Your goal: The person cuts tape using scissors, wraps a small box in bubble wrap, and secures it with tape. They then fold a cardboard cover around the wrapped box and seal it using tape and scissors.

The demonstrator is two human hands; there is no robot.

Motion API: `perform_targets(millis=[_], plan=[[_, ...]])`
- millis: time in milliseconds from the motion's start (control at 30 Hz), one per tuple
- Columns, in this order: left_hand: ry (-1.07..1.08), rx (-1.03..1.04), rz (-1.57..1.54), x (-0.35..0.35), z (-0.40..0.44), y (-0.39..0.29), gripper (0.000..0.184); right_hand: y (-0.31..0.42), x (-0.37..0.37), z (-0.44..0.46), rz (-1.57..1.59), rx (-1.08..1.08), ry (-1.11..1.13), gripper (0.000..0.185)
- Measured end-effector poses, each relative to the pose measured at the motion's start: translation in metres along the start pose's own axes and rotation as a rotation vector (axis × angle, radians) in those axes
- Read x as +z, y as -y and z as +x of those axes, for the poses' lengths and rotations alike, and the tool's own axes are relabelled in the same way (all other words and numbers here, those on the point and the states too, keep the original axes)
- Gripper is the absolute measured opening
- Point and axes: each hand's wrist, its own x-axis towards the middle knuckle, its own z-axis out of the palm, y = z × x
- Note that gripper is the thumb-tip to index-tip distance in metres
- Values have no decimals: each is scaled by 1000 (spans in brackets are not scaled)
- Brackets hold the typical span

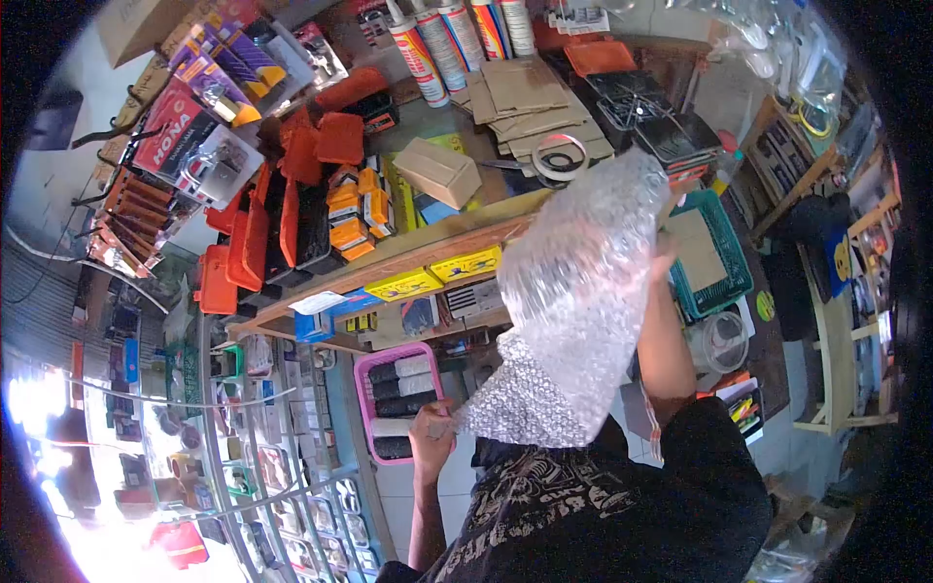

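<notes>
A large, crinkled sheet of clear bubble wrap (pixel 583 291) hangs between my two hands. Its lower left corner is pinched in my left hand (pixel 433 433), beside a pink basket (pixel 362 389) of black and white rolls. My right hand (pixel 663 255) grips the upper right part of the sheet; the plastic partly covers its fingers. Just beyond the sheet's top edge, a roll of tape (pixel 560 157) lies by a stack of flat brown cardboard pieces (pixel 530 97).
A wooden shelf (pixel 389 255) holds a brown box (pixel 437 173), orange-lidded cases (pixel 248 233) and sealant tubes (pixel 418 53). To the right are a green basket (pixel 743 262) and a clear round tub (pixel 721 342). Packaged goods hang at the upper left.
</notes>
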Motion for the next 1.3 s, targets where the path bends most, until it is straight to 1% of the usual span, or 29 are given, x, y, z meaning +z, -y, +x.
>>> perform_targets(millis=[33, 67, 100, 167, 233, 300, 367, 400, 433, 467, 500, 533, 567, 600, 667, 700, 733, 800, 867, 900, 967, 1000, 1033, 1100, 1133, 1167, 1233, 1267, 1300], plan=[[-36, 34, 49, 2, 0, 5, 23, -5, 20, 15, -90, 0, 26, 56], [-11, 114, 165, 1, 1, -4, 24, -9, 39, 30, -173, -8, 59, 54], [-19, 118, 165, 3, 3, -9, 24, -13, 60, 44, -254, -25, 87, 51], [-72, 274, 355, 9, 3, -14, 26, -21, 102, 71, -403, -67, 153, 47], [-80, 261, 366, 12, 4, -8, 28, -27, 136, 100, -548, -139, 224, 42], [-142, 484, 520, 15, 10, -8, 29, -35, 164, 133, -691, -227, 276, 38], [-165, 520, 545, 15, 20, -11, 29, -46, 187, 171, -783, -290, 310, 34], [-206, 589, 567, 17, 26, -19, 30, -58, 192, 202, -782, -293, 322, 34], [-248, 659, 589, 18, 34, -25, 30, -74, 189, 243, -70, 1, 636, 22], [-256, 698, 524, 20, 41, -25, 31, -87, 186, 277, 662, 309, 883, 19], [-268, 701, 528, 19, 48, -32, 31, -98, 187, 299, 663, 314, 895, 19], [-239, 717, 540, 18, 56, -46, 26, -107, 187, 317, 742, 377, 928, 27], [-208, 735, 551, 18, 66, -55, 21, -113, 186, 332, 817, 439, 959, 40], [-275, 809, 515, 21, 79, -58, 25, -115, 183, 347, 810, 442, 921, 42], [-336, 834, 512, 25, 102, -73, 27, -121, 168, 377, 624, 400, 722, 48], [-387, 850, 513, 26, 111, -83, 29, -124, 158, 391, 469, 393, 579, 51], [-361, 790, 518, 23, 119, -101, 33, -126, 144, 405, 259, 418, 409, 55], [-330, 785, 512, 21, 139, -118, 34, -130, 113, 429, -123, 547, 171, 61], [-312, 747, 522, 23, 155, -128, 35, -117, 95, 420, -273, 672, 133, 67], [-320, 747, 514, 26, 162, -130, 35, -107, 93, 415, -283, 675, 136, 67], [-245, 724, 481, 32, 170, -130, 33, -84, 96, 379, -341, 853, 112, 88], [-219, 732, 428, 35, 175, -126, 33, -79, 103, 367, -376, 858, 65, 95], [-219, 736, 422, 35, 177, -127, 33, -81, 108, 357, -382, 855, 63, 95], [-135, 755, 376, 34, 178, -132, 33, -85, 116, 343, -689, 664, 19, 70], [-130, 759, 371, 35, 178, -134, 33, -88, 109, 350, -701, 700, 23, 58], [-110, 770, 358, 34, 177, -135, 34, -96, 95, 361, -699, 698, 15, 58], [-83, 780, 350, 34, 173, -136, 36, -114, 70, 378, -714, 564, 89, 39], [-73, 759, 361, 35, 170, -136, 38, -105, 87, 368, -911, 443, 7, 25], [-67, 738, 373, 35, 167, -136, 41, -99, 100, 360, -904, 443, 9, 25]])
